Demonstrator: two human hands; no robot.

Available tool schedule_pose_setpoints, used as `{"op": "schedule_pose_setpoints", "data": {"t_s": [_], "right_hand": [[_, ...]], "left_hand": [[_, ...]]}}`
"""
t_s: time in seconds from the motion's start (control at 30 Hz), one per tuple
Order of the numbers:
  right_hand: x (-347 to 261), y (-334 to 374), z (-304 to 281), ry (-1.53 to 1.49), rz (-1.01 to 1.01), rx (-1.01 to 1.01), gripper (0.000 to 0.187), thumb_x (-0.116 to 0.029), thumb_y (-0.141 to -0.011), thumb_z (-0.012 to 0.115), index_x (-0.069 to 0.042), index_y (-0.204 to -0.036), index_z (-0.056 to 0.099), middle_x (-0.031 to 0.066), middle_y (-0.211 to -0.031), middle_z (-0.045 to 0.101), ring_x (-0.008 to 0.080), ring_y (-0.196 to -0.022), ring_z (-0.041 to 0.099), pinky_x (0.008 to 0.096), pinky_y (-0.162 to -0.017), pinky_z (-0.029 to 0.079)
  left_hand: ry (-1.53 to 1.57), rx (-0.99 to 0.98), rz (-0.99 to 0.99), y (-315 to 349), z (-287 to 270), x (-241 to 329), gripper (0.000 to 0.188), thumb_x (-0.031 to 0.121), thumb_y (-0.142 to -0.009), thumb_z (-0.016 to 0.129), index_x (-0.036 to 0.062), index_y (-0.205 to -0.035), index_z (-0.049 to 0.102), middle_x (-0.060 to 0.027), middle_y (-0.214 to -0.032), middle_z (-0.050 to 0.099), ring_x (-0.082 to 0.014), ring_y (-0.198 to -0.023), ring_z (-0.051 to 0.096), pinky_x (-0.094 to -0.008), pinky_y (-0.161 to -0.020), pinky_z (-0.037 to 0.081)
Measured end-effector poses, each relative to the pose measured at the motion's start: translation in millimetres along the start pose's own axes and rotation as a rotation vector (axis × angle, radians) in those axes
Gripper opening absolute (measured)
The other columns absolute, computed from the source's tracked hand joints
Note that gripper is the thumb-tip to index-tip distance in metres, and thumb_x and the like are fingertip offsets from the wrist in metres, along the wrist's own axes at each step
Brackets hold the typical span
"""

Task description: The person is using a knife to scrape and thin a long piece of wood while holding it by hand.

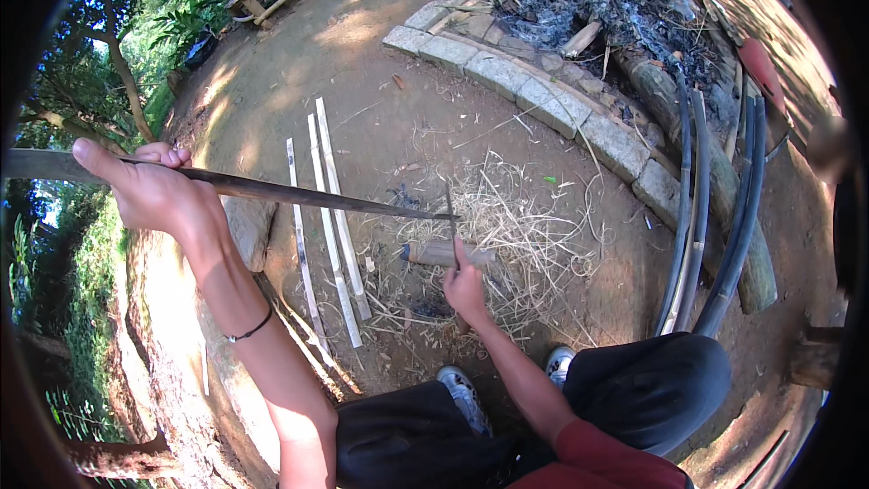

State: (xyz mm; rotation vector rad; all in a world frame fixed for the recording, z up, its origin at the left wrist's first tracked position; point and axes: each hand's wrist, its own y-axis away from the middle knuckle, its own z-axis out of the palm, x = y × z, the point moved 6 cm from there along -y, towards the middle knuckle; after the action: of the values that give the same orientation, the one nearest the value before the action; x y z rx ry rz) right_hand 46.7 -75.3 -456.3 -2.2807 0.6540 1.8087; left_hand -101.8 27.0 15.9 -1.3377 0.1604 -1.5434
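Note:
My left hand [154,186] is raised at the left, closed around a long dark bamboo strip [317,198] with the thumb on top. The strip slants down to the right, and its thin end reaches the knife [452,215]. My right hand [465,293] grips the knife's handle between my feet, blade pointing away from me. Where strip and blade cross, they appear to touch. Under them a short piece of log [439,254] lies on the dirt. Pale shavings [529,226] are heaped around it.
Several pale split strips [330,208] lie left of the shavings. Dark bamboo lengths [692,208] and a thick log [759,281] lie at the right. Beyond, a curved stone border [543,104] rings ash [552,23]. Part of another person [760,72] shows at the right edge.

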Motion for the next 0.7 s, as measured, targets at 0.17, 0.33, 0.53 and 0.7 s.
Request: {"op": "schedule_pose_setpoints", "data": {"t_s": [0.17, 0.33, 0.53, 0.7], "right_hand": [[40, -10, -6, 0.051, 0.034, 0.049, 0.061, -0.002, -0.087, 0.053, -0.003, -0.147, 0.044, 0.0281, -0.076, 0.067, 0.0395, -0.067, 0.069, 0.0470, -0.064, 0.054], [8, -24, -31, -0.202, 0.004, 0.078, 0.059, -0.001, -0.093, 0.048, -0.008, -0.151, 0.040, 0.0185, -0.070, 0.066, 0.0277, -0.056, 0.066, 0.0406, -0.051, 0.051], [-151, 4, -110, -0.544, 0.021, 0.048, 0.060, -0.003, -0.100, 0.045, -0.015, -0.157, 0.029, 0.0000, -0.059, 0.047, 0.0099, -0.039, 0.045, 0.0283, -0.034, 0.037], [-222, 18, -142, -0.799, 0.046, -0.045, 0.023, -0.012, -0.100, 0.057, -0.007, -0.121, 0.051, 0.0004, -0.059, 0.044, 0.0081, -0.040, 0.041, 0.0260, -0.035, 0.033]], "left_hand": [[-0.011, 0.019, -0.047, 5, -3, 4, 0.059, 0.063, -0.096, 0.054, 0.0127, -0.065, 0.050, -0.0013, -0.048, 0.040, -0.0102, -0.043, 0.041, -0.0266, -0.044, 0.040], [0.078, -0.071, -0.113, -9, 5, -5, 0.064, 0.069, -0.094, 0.051, 0.0169, -0.058, 0.038, -0.0018, -0.047, 0.038, -0.0124, -0.041, 0.041, -0.0256, -0.043, 0.037], [0.179, -0.226, -0.188, -43, 10, 5, 0.068, 0.070, -0.096, 0.043, 0.0180, -0.054, 0.032, 0.0009, -0.043, 0.033, -0.0112, -0.038, 0.035, -0.0258, -0.038, 0.031], [0.572, -0.790, -0.328, -45, 43, 36, 0.075, 0.076, -0.096, 0.030, 0.0165, -0.050, 0.031, 0.0006, -0.038, 0.032, -0.0118, -0.032, 0.032, -0.0224, -0.037, 0.027]]}}
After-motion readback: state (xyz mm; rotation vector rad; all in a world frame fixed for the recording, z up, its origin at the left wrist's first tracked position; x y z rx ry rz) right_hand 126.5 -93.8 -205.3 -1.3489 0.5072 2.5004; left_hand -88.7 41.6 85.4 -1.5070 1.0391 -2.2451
